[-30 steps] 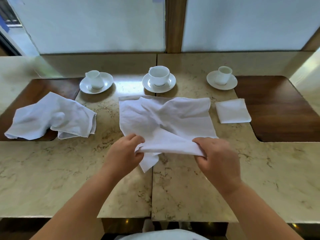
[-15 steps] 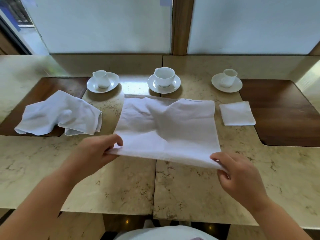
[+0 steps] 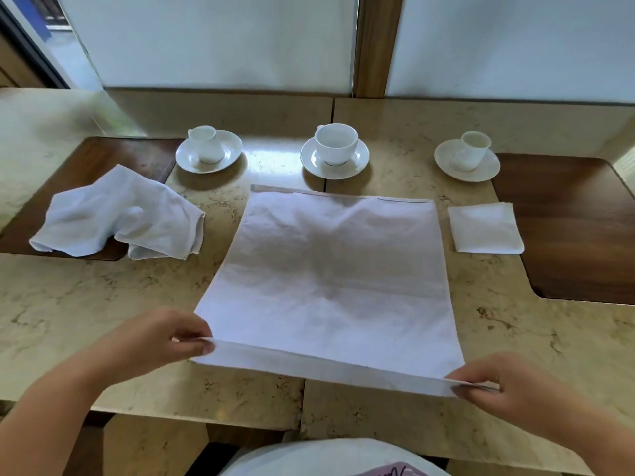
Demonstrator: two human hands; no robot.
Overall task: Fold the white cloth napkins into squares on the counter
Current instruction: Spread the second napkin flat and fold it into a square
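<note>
A white cloth napkin is stretched out flat over the marble counter in the middle. My left hand pinches its near left corner and my right hand pinches its near right corner; the near edge is lifted slightly off the counter. A crumpled white napkin lies at the left, partly on a dark wood inlay. A small napkin folded into a square lies to the right of the spread one.
Three white cups on saucers stand along the back: left cup, middle cup, right cup. Dark wood inlays sit at both sides. The counter's front edge runs just below my hands. A window wall stands behind.
The rumpled napkin has been pulled open and flat. My hands moved apart and toward me, from a bunched front edge to the two near corners.
</note>
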